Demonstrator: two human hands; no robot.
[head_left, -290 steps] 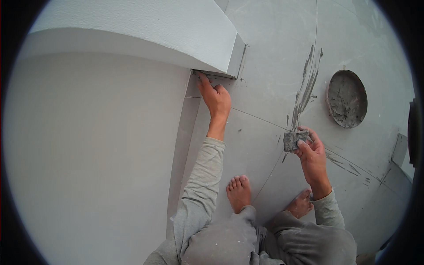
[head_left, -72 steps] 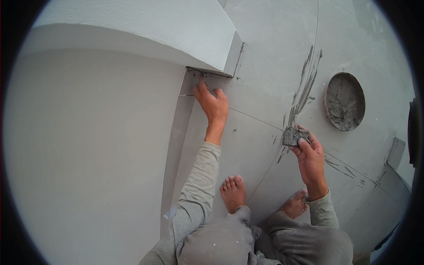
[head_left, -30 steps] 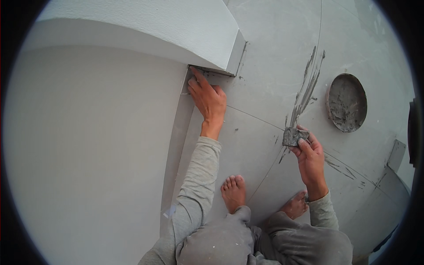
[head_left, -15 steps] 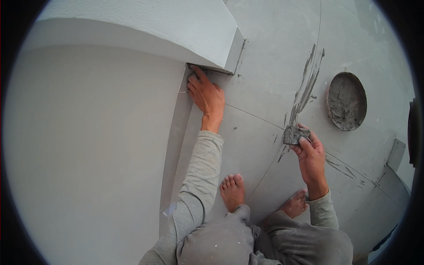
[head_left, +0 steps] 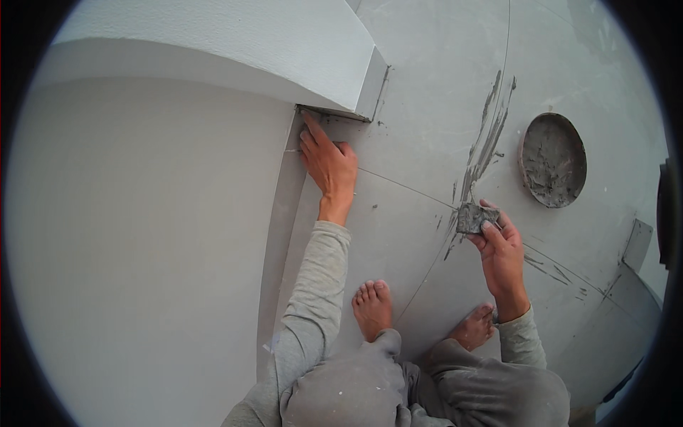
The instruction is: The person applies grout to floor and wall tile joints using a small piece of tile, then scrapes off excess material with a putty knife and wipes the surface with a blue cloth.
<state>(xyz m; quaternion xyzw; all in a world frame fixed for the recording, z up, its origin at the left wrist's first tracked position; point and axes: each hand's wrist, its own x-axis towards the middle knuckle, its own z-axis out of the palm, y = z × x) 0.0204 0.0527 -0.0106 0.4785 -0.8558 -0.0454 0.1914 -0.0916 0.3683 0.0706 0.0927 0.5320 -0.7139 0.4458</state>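
My left hand (head_left: 329,165) reaches to the inner corner where the grey skirting tile (head_left: 284,192) meets the foot of the white wall end (head_left: 369,82). Its index finger is stretched out, with the tip at the gap in that corner, and nothing shows in its grasp. Lower and to the right, my right hand (head_left: 503,249) pinches a small, flat, squarish piece smeared with grey mortar (head_left: 477,218) between thumb and fingers. Mortar hides what the piece is made of. It is held above the tiled floor (head_left: 413,242).
A round bowl of grey mortar (head_left: 553,160) stands on the floor at the right. Dark mortar smears (head_left: 491,135) run across the tiles near it. A low tile-faced corner (head_left: 637,242) juts in at the far right. My bare feet (head_left: 373,309) are below my hands.
My left index finger has straightened and lies a little further along into the corner. The view has shifted slightly. My right hand still holds the mortar-covered piece in nearly the same place.
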